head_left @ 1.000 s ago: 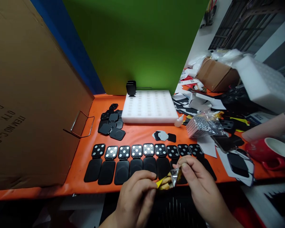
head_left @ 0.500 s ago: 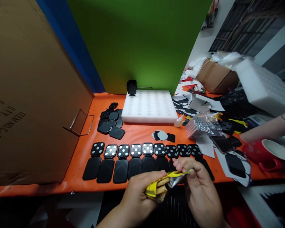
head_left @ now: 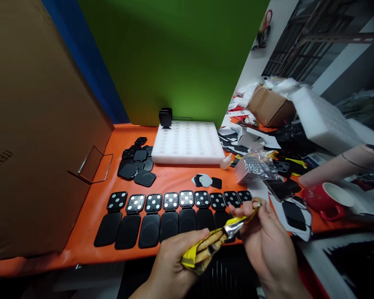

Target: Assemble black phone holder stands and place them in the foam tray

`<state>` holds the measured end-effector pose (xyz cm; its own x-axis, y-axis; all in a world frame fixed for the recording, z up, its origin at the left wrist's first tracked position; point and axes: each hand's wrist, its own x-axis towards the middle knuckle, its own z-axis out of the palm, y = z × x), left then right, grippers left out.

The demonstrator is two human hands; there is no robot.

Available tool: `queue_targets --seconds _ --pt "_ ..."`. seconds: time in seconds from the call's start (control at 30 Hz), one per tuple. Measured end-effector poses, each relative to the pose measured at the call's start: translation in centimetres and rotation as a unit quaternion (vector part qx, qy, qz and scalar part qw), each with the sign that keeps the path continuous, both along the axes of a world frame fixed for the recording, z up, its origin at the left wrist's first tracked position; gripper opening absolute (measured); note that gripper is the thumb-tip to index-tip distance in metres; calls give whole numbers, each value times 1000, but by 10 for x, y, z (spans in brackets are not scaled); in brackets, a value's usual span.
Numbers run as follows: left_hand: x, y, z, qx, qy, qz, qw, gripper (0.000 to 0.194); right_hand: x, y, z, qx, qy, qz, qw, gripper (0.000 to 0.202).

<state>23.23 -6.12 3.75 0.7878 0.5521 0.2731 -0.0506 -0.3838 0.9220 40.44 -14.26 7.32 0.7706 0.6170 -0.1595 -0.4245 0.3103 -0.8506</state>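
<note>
Yellow wrapper (head_left: 190, 258), one: now opened wider than a second ago, biscuits (head_left: 211, 242) exposed along more of their length, torn end drawn out toward the right hand (head_left: 270, 245). Left hand (head_left: 174, 258): now grasps the packet's lower end, formerly fingertips only. Pale roll (head_left: 336, 167): more in view, far end included.

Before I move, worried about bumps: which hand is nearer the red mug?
Right: the right hand is left of the red mug; the left hand is farther left.

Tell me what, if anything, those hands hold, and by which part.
An opened yellow-and-silver foil wrapper with golden-brown biscuits showing: the left hand grips its wider end; the right hand pinches its narrow end.
</note>
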Motion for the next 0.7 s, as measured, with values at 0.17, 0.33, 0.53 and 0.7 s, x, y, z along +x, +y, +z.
queue_targets --seconds 0.17,0.33,0.53,0.7 --pt "-6 2 -7 -32 37 24 999 35 48 -16 7 26 -6 -54 998 11" --pt "0 4 -3 -26 29 12 999 35 62 -60 -6 -167 -107 -1 980 15" --pt "11 -3 -6 -67 75 -27 995 34 65 -129 -33 -445 -254 273 814 25" --pt "29 -12 -18 -54 92 -106 989 37 65 -196 -104 -522 -267 253 770 25"
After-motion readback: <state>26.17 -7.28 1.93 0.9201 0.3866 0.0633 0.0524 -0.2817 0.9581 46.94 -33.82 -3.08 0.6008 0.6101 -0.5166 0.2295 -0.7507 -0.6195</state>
